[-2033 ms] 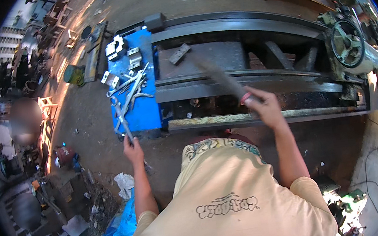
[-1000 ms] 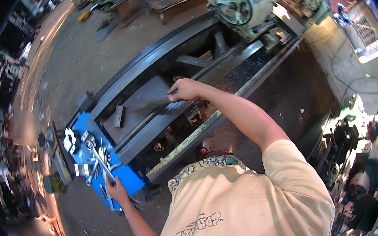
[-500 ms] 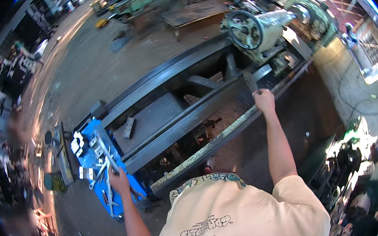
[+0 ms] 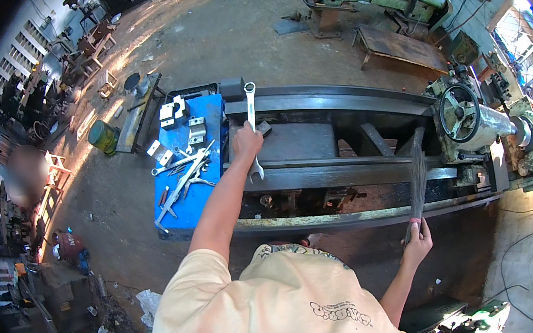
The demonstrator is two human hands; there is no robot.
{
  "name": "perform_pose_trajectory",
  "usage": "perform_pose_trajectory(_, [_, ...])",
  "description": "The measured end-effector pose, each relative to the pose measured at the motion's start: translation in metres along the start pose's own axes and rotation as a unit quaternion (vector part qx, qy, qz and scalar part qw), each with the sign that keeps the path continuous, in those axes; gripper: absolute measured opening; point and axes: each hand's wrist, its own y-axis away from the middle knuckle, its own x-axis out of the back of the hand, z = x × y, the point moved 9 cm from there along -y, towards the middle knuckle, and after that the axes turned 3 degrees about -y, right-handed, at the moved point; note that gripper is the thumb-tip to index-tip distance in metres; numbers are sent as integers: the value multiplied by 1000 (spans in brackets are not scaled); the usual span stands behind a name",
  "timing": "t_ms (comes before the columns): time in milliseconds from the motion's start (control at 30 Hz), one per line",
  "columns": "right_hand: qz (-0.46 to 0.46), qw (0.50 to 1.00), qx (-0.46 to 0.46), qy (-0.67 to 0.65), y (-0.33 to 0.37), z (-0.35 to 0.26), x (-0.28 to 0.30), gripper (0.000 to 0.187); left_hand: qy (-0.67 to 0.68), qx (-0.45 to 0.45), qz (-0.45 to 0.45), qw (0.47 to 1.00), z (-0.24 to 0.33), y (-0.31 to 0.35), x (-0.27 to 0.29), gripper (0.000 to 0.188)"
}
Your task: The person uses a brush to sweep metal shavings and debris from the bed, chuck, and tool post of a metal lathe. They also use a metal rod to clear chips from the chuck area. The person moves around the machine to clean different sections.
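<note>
My left hand (image 4: 246, 144) is closed around the middle of a combination wrench (image 4: 251, 106), held over the left end of the lathe bed (image 4: 346, 172). The wrench's ring end points away from me and its open end towards me. In my right hand (image 4: 418, 241) is the handle of a whisk broom (image 4: 418, 179); its long grey bristles reach across the near rail of the bed. Left of my left hand, a blue board (image 4: 183, 215) carries a caliper (image 4: 181, 193), several other wrenches and some machined metal blocks (image 4: 197, 129).
The lathe's tailstock with a black handwheel (image 4: 459, 113) stands at the right end of the bed. Behind the bed is a low wooden table (image 4: 401, 49). A green bucket (image 4: 104, 137) and a narrow bench (image 4: 139, 115) are left of the blue board. Blurred shapes appear at the far left.
My left hand has lifted the wrench off the blue board and brought it over the bed. My right hand has drawn the broom back towards me. The view has turned left.
</note>
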Motion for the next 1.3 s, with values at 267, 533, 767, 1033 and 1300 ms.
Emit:
perform_pose_trajectory(267, [39,998,-1,-50,14,-3,11,42,-160,-14,-48,986,-13,14,-27,33])
perform_pose_trajectory(533, [-199,963,179,-27,45,-24,-202,38,-105,-36,-56,992,-31,29,-26,37])
perform_pose_trajectory(767, [-343,937,53,-34,85,7,-402,35,-62,-29,-25,997,-48,47,-23,34])
perform_pose_trajectory(1033, [48,976,153,145,-37,26,-259,30,-15,-118,1,993,-64,89,-3,46])
perform_pose_trajectory(1300, [-254,925,257,117,-27,-23,-271,45,159,-188,-52,968,-6,163,22,37])
